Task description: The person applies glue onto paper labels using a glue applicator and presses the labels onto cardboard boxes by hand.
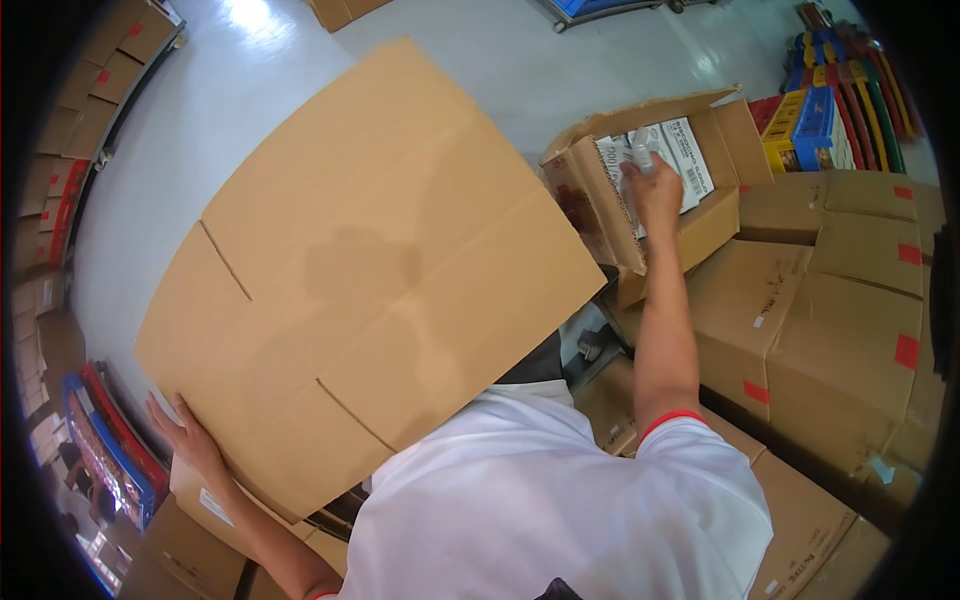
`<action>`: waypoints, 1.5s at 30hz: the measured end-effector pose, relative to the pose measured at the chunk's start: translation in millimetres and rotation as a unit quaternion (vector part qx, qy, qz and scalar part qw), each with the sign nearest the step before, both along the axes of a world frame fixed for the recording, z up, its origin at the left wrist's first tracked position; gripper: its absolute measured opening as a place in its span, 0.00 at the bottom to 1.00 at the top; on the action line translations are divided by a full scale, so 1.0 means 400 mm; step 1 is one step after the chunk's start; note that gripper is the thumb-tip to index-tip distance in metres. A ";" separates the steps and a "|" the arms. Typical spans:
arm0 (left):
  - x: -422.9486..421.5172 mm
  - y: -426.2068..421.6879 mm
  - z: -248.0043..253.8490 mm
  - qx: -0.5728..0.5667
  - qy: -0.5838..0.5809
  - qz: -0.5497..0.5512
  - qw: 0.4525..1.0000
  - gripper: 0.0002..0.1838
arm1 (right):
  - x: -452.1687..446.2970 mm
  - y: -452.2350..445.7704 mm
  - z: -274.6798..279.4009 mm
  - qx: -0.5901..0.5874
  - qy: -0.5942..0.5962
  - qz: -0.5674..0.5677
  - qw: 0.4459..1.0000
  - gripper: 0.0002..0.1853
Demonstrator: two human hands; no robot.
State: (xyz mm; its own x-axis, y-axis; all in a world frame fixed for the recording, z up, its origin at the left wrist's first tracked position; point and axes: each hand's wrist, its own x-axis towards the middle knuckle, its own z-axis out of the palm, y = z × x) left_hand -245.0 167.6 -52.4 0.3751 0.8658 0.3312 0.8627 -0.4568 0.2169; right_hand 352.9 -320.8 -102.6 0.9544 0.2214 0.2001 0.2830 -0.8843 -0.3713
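Observation:
A large flattened cardboard box (350,270) with two slits leans across in front of my body. My left hand (192,437) is at its lower left edge, fingers stretched out, seemingly against the board. Over an open carton (715,225) at the right, my right hand (655,188) is closed on a crumpled-looking piece of clear plastic (641,150); its exact kind is not plain. Inside that carton lie white printed packs (687,160) with black lettering and barcodes.
Stacked sealed cartons (790,300) with red stickers fill the right side. Coloured crates or panels (850,105) stand at the far right, and blue and red ones (115,440) at the left. More cartons (110,75) line the left beyond the grey floor (200,130).

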 end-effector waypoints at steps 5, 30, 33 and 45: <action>0.167 -0.073 0.153 0.063 -0.033 -0.107 0.992 0.33 | -0.044 0.031 0.248 0.147 -0.064 0.062 0.985 0.14; 0.583 -0.291 0.091 -0.172 -0.112 -0.548 0.811 0.21 | -0.321 0.469 0.266 0.465 0.415 0.320 0.713 0.37; 0.581 -0.287 0.092 -0.186 -0.113 -0.547 0.808 0.22 | -0.373 0.569 0.185 0.547 0.401 0.264 0.686 0.30; 0.621 -0.517 0.114 -0.064 0.105 -0.540 0.833 0.38 | -0.367 0.588 0.180 0.534 0.406 0.267 0.692 0.17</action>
